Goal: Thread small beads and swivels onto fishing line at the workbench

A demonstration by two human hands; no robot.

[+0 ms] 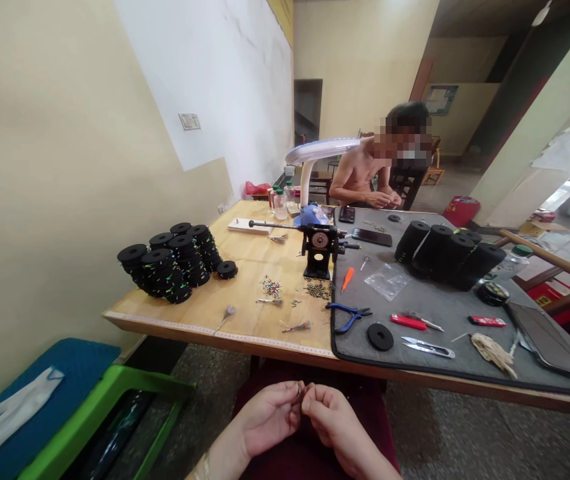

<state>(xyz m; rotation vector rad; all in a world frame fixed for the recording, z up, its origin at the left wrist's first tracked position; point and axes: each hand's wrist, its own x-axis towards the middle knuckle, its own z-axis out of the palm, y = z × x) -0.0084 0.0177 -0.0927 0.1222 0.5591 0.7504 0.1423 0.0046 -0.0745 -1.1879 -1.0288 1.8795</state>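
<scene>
Below the table's front edge, my left hand (pixel 277 411) and my right hand (pixel 329 415) meet at their fingertips. Each is closed in a pinch. A tiny dark thing shows at the left fingertips, too small to name; what the right fingers pinch is hidden. Nearest on the table are a black foam spool (pixel 380 337), thread snips (pixel 428 347), blue-handled pliers (pixel 349 316) and a small bundle with a frayed end (pixel 297 327). A black clamp-like device (pixel 319 250) with a dial and a long rod stands farther back.
Stacked black spools (pixel 169 260) stand at the left, more foam rolls (pixel 447 250) at the right. Small beads (pixel 271 287), red lighters (pixel 408 322), phones (pixel 372 237) and a desk lamp (pixel 309 170) are on the table. Another person (pixel 365 177) sits across. A green stool (pixel 89 413) stands left.
</scene>
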